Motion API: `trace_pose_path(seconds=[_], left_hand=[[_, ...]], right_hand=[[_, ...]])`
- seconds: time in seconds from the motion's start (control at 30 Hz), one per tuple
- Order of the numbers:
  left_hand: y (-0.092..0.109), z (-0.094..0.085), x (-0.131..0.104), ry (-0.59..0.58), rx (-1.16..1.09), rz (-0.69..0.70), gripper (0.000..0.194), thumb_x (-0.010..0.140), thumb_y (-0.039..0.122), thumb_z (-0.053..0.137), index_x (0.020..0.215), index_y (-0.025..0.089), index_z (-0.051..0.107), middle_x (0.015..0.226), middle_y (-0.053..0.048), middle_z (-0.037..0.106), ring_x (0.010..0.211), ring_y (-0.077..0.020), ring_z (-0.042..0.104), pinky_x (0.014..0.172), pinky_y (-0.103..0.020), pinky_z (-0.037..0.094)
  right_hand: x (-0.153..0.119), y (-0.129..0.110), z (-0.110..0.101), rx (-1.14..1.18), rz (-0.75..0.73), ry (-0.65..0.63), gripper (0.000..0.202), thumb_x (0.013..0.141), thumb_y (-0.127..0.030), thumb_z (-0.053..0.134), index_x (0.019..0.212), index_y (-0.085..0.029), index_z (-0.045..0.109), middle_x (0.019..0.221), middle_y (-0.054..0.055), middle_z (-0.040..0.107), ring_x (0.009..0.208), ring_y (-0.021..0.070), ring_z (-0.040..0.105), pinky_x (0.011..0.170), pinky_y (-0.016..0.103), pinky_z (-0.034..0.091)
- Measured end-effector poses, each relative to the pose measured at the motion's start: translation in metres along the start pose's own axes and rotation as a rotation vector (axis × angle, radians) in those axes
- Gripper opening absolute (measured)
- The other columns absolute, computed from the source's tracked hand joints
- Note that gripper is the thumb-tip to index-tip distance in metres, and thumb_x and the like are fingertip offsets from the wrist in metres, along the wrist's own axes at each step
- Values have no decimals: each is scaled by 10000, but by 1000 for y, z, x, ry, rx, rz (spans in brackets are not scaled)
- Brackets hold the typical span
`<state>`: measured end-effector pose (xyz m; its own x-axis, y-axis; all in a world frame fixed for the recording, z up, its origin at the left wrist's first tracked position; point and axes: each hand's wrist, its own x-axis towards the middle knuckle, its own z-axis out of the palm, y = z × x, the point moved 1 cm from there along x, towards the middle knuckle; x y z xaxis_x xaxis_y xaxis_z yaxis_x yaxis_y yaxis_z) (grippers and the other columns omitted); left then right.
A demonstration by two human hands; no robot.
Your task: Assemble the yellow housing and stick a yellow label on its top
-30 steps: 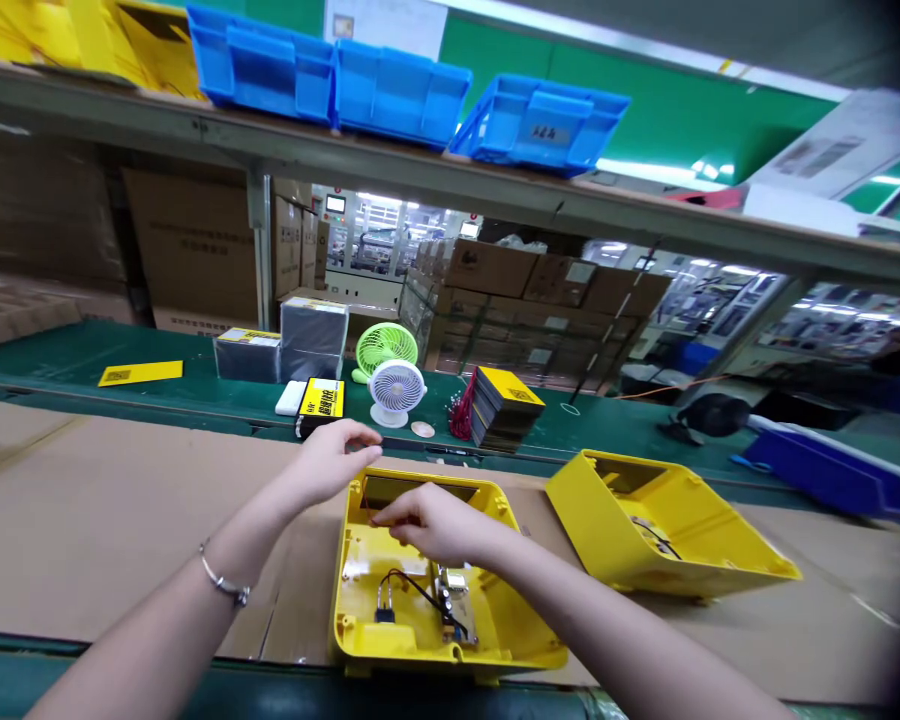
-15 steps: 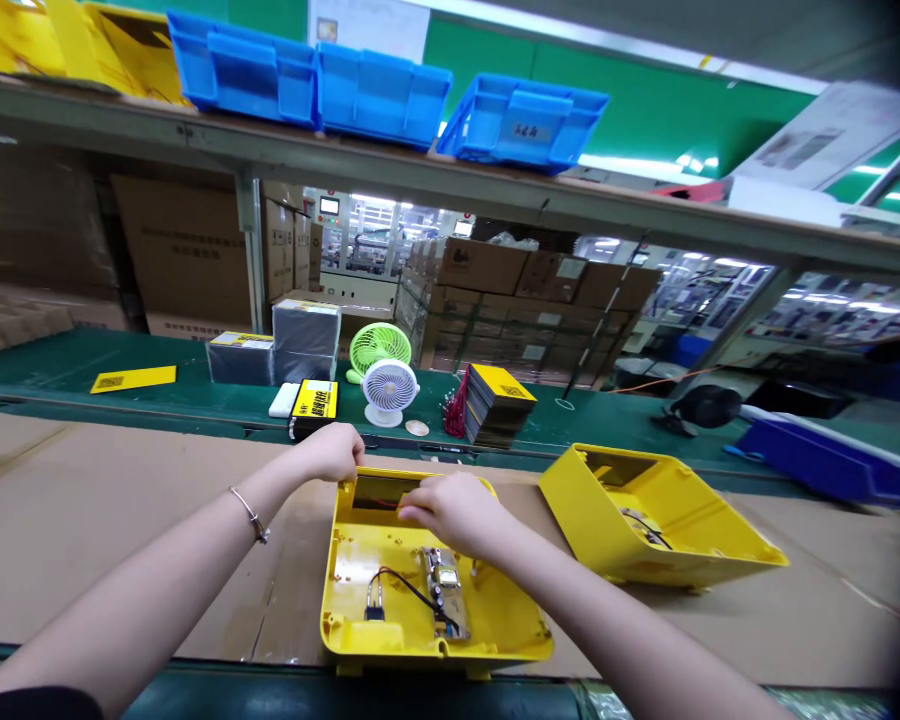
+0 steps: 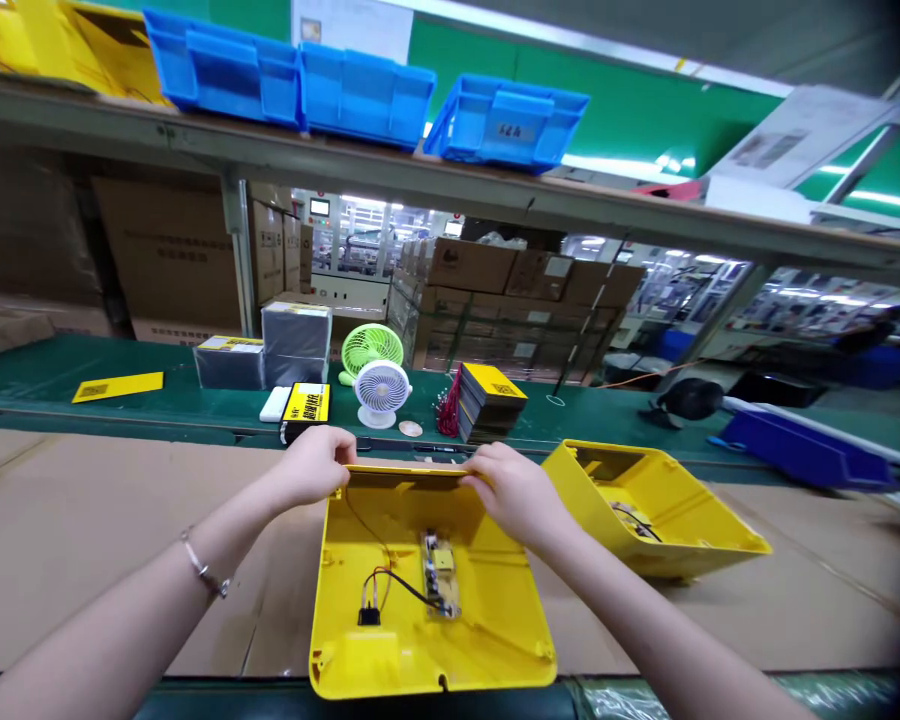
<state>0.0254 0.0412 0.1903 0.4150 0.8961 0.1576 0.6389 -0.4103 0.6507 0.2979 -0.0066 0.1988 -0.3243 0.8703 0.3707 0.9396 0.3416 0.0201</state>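
The open yellow plastic housing shell (image 3: 427, 590) lies on the cardboard-covered bench (image 3: 105, 530), a small circuit board (image 3: 439, 573) and black wires (image 3: 379, 590) inside. The left hand (image 3: 311, 465) and right hand (image 3: 514, 490) curl closed over its far rim. A second yellow shell (image 3: 645, 510) sits just beside. Blue plastic bins (image 3: 360, 90) line the shelf above, contents hidden.

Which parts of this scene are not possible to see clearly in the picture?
- Head view: fingertips of the left hand and right hand curl over the far rim of the yellow housing.
- Print on the circuit board: too small.
- Second yellow housing: its interior is partly hidden by its own wall.
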Motion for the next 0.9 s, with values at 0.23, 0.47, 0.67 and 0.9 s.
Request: trace_pose_path(seconds=[0.23,0.47,0.67,0.9], left_hand=[[9,-4,-56,79,126,214,434,570,-20,382,886,238,532,1134,-27,557,1084,-199,491,911,-356,402],[-9,4,-53,-224,-97,119,761,659,328,667,1333,328,312,1477,-31,172,1357,-274,47,1082,-503,130],[-16,23,-2,131,-121,-133,722,621,450,666,1256,206,422,1319,-125,412,1225,-293,373,1010,-442,305],[-20,23,21,264,-127,-109,230,706,395,571,825,200,591,907,-38,624,860,-210,579,769,-317,443]], right_hand=[[-36,-18,-13,-10,-251,71,223,863,-228,420,883,-219,642,762,75,595,754,206,495,683,349,391],[-28,-13,0,361,-77,-4,202,768,-424,589,859,-252,644,875,47,606,904,204,515,833,362,417],[19,-1,34,562,293,-154,860,569,-555,696,1305,-238,382,1368,106,357,1230,282,364,1010,446,317],[34,1,53,804,363,-191,496,698,-513,601,1106,-238,541,1135,60,562,1013,222,555,855,342,455]])
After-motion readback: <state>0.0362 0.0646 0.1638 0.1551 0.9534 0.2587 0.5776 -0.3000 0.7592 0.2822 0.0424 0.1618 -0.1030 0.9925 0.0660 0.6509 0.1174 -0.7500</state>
